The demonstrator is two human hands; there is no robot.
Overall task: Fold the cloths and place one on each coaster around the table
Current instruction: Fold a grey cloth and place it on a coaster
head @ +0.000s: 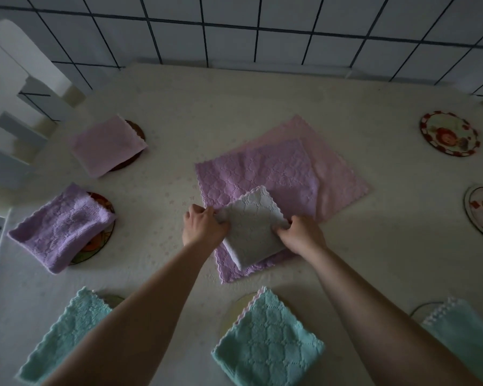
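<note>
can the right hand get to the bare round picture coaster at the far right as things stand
Probably yes: nothing lies between the right hand and the bare round picture coaster, though the hand now grips the folded white cloth.

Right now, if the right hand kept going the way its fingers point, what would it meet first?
The right hand points up-left across the folded white cloth it grips; past that, it would likely meet the left hand holding the opposite edge.

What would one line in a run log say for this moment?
step: folding white cloth | left hand: grips its left edge | right hand: grips its right edge | under it: purple cloth, pink cloth | bare coasters: two, right
</note>
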